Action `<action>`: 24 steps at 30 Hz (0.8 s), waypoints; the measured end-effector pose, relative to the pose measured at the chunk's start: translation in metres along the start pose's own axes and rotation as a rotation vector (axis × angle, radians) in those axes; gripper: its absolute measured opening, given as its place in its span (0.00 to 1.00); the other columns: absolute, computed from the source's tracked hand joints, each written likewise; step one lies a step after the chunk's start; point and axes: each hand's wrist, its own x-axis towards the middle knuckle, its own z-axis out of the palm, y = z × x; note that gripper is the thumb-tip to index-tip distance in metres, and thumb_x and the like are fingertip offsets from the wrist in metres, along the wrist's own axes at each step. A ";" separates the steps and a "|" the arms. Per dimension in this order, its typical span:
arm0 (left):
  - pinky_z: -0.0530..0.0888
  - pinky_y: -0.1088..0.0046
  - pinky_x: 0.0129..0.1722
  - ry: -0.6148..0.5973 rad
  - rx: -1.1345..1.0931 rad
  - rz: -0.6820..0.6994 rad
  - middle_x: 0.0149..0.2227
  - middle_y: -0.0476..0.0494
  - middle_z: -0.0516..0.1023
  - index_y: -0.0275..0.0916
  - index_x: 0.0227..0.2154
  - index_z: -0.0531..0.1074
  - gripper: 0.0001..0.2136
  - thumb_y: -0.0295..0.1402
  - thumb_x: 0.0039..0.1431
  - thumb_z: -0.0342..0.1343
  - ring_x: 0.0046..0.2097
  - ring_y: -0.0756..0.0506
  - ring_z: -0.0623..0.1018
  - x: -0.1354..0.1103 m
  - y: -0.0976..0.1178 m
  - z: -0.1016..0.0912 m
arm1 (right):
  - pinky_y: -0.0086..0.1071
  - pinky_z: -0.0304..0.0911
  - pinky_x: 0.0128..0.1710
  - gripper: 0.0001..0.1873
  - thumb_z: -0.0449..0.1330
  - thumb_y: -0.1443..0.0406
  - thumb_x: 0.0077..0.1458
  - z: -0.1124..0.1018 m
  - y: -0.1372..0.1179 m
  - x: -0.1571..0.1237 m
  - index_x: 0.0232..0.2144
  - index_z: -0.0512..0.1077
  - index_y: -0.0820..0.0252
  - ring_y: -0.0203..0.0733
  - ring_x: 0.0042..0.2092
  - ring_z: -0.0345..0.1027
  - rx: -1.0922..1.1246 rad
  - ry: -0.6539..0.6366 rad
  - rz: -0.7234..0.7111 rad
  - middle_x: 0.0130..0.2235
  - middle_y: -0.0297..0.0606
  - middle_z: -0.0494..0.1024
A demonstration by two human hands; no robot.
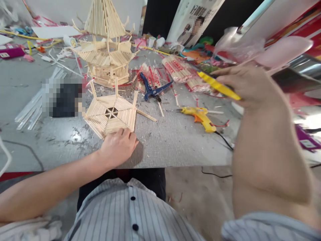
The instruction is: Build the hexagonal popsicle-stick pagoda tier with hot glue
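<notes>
My left hand [119,146] rests on the grey table, fingers curled against the near edge of a flat hexagonal panel of wooden sticks [110,113]. Behind the panel stands a tiered stick pagoda [106,43]. My right hand [244,85] is raised close to the camera at the right, closed around a yellow tool [219,87] that pokes out to the left. A yellow glue gun [200,117] lies on the table below that hand, its black cord trailing off the edge.
Blue cutters [151,90] lie right of the pagoda. Packets of sticks [179,68] and loose sticks litter the back right. Clear strips [32,107] lie at the left. The table's front edge [160,166] is just beyond my lap.
</notes>
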 end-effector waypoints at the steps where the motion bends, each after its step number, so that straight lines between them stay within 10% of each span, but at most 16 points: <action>1: 0.74 0.68 0.24 -0.006 -0.001 -0.002 0.32 0.38 0.77 0.33 0.31 0.74 0.10 0.33 0.62 0.51 0.35 0.40 0.79 -0.001 0.001 0.000 | 0.35 0.65 0.33 0.18 0.55 0.68 0.53 0.013 -0.008 -0.015 0.47 0.72 0.64 0.34 0.28 0.67 0.280 -0.049 -0.028 0.41 0.47 0.77; 5: 0.79 0.64 0.31 0.006 0.058 0.010 0.41 0.30 0.80 0.30 0.35 0.76 0.12 0.32 0.62 0.51 0.42 0.36 0.80 -0.008 0.005 0.005 | 0.29 0.63 0.27 0.21 0.62 0.65 0.41 0.066 -0.038 -0.053 0.42 0.72 0.58 0.31 0.26 0.65 0.697 -0.407 -0.072 0.37 0.35 0.76; 11: 0.80 0.62 0.41 0.127 0.036 0.063 0.49 0.20 0.76 0.22 0.41 0.76 0.16 0.33 0.63 0.51 0.50 0.32 0.78 -0.025 0.002 0.019 | 0.34 0.68 0.40 0.24 0.62 0.59 0.46 0.111 -0.046 -0.056 0.48 0.73 0.55 0.37 0.36 0.71 0.413 -0.768 -0.285 0.38 0.35 0.78; 24: 0.81 0.65 0.38 0.241 0.039 0.133 0.43 0.22 0.80 0.25 0.31 0.76 0.11 0.29 0.61 0.52 0.45 0.33 0.81 -0.029 -0.008 0.022 | 0.49 0.61 0.57 0.24 0.54 0.67 0.50 0.132 -0.024 -0.070 0.50 0.73 0.62 0.53 0.55 0.67 -0.267 -0.417 -0.695 0.55 0.48 0.73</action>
